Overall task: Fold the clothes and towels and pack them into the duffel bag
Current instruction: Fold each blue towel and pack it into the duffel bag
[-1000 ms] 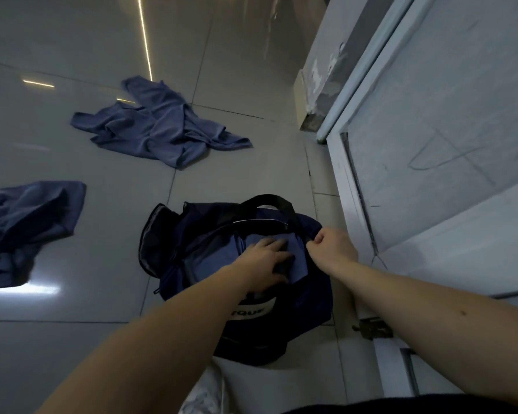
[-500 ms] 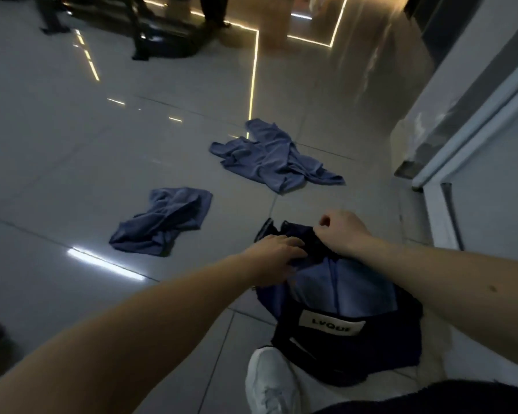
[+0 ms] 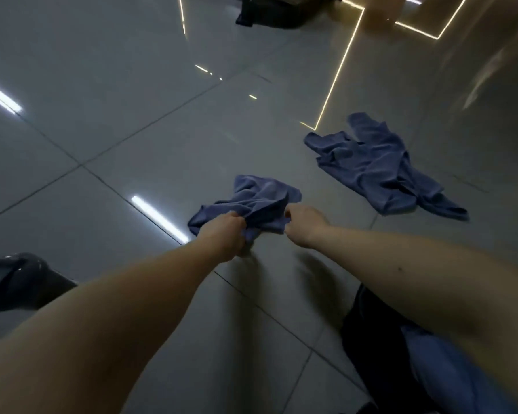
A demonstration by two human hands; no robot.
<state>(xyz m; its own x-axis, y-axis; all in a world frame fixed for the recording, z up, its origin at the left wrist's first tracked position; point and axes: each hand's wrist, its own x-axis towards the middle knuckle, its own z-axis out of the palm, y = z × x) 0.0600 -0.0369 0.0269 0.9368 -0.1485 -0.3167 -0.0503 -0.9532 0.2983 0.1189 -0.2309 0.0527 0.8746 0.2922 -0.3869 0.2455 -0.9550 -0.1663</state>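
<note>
1. The left hand (image 3: 226,234) is gripping the small blue towel (image 3: 253,201) — its fingers are curling down into a bunch of cloth at the towel's near edge and clamping it.
2. The right hand (image 3: 304,225) is sitting just beside it, at the towel's near right corner. Its fingers are curling inward and it is meeting the cloth's edge. Whether it is actually pinching any fabric, I cannot tell.
3. The towel is lying crumpled on the glossy tiled floor (image 3: 132,121), starting between the two hands and heaping up in loose folds on its far side.
4. A larger blue garment (image 3: 377,171) is lying rumpled and spread out on the floor, beyond the towel and to the right. It is well apart from the towel, and neither hand is touching it.
5. The duffel bag (image 3: 368,348) is sitting at the lower right, close to the person, with the right forearm crossing over it and hiding part of it. Its shell is dark — and folded blue cloth (image 3: 431,372) is showing inside its rim, filling the part of the opening that is in view. How much else it is holding cannot be made out.
6. A dark glossy object (image 3: 21,282) is lying on the floor at the left edge, well apart from the towel; what it is cannot be told.
</note>
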